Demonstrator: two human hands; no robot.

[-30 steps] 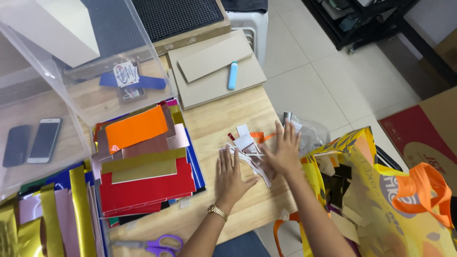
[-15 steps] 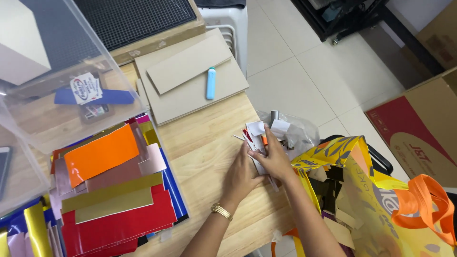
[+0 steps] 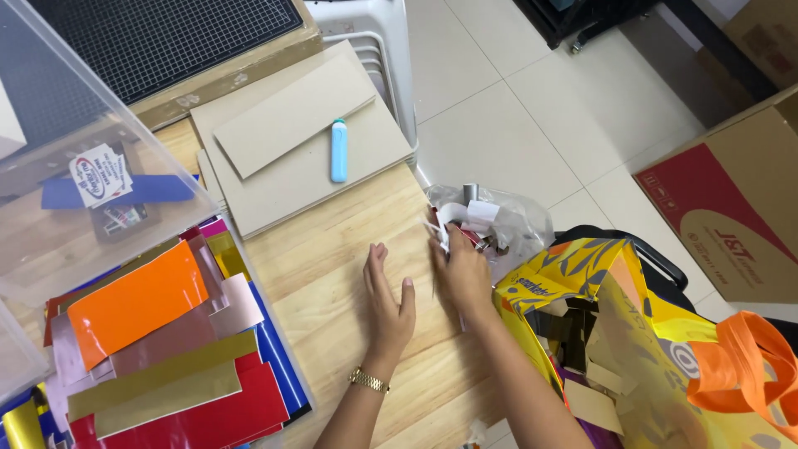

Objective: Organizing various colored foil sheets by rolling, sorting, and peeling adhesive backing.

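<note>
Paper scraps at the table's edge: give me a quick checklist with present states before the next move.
1. Right hand on the paper scraps: ok, it rests against the pile at the table's edge.
2. Left hand free: ok, flat on the wooden table, holding nothing.
3. Clear plastic bag under the scraps: ok, it hangs off the edge.
4. Yellow bag open: ok.
5. Firm grip on the scraps: cannot tell, fingers hidden.
6. Blue cutter out of the way: ok, on the cardboard sheets.

Crumpled paper scraps (image 3: 470, 218) at table edge (image 3: 420, 179)
</note>
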